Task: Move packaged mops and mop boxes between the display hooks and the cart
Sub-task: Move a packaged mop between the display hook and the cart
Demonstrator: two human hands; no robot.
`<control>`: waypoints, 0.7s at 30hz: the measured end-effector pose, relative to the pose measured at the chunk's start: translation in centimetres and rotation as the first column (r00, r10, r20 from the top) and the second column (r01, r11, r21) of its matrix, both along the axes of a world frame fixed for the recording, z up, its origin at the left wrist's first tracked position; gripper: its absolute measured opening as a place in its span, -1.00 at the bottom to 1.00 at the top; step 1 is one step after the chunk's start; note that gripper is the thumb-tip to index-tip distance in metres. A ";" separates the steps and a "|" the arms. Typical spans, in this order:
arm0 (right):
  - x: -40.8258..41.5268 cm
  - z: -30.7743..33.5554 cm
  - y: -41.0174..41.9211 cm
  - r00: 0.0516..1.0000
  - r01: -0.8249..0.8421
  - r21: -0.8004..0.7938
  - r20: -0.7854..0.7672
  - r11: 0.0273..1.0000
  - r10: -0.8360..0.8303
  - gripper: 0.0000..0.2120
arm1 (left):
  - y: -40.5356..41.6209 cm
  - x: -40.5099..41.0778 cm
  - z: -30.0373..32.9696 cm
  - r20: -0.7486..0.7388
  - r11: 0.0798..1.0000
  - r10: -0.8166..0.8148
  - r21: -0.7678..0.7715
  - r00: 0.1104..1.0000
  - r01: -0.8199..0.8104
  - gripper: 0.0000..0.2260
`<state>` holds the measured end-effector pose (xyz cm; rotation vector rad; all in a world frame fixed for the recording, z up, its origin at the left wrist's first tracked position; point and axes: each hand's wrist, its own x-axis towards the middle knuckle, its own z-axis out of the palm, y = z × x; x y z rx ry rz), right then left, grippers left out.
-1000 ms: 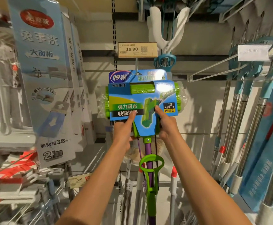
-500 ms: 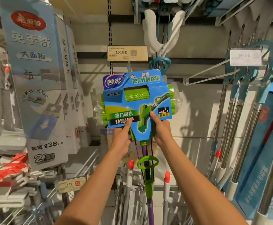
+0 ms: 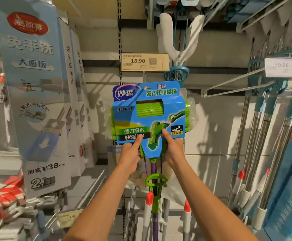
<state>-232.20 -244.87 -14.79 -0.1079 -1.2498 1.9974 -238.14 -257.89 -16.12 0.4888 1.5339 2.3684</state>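
A packaged mop [image 3: 148,117] with a blue card, green sponge head and purple handle is held up at the display hook [image 3: 144,79] under the 18.90 price tag [image 3: 144,62]. The card's hang hole sits right at the hook's tip. My left hand [image 3: 130,152] grips the card's lower left corner, thumb on its front. My right hand [image 3: 173,146] grips the lower right, thumb on the front. Tall pale blue mop boxes [image 3: 32,94] hang to the left.
Steel-handled mops [image 3: 258,136] with teal fittings hang at the right beside an empty double hook [image 3: 228,87] with a 59.90 tag. A white forked mop head [image 3: 180,40] hangs above. Red-and-white packages [image 3: 4,197] fill the lower left. More mop handles [image 3: 149,214] hang below.
Both hands have kept their grip while the packaged mop shifted slightly left and its hang hole came up to the hook under the price tag.
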 end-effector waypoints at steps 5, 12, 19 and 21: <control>-1.3 -0.6 -0.3 0.998 0.038 -0.020 -0.046 0.999 -0.039 -0.87 | 0.1 -2.0 -0.7 -0.027 0.997 0.027 -0.072 0.999 -0.029 -0.68; -1.9 -1.0 -1.6 0.995 0.014 -0.045 -0.098 0.999 -0.019 -0.87 | -0.9 -3.4 -0.9 -0.101 0.990 0.053 -0.122 0.993 -0.065 -0.66; -1.8 -1.9 -2.9 0.995 0.008 -0.081 -0.094 0.997 -0.016 -0.82 | -2.0 -2.8 -0.9 -0.042 0.992 0.065 -0.108 0.997 -0.070 -0.78; -1.6 -2.1 -3.0 0.995 0.008 -0.090 -0.099 0.996 -0.017 -0.83 | -2.2 -2.5 -0.9 -0.067 0.990 0.066 -0.123 0.996 -0.074 -0.76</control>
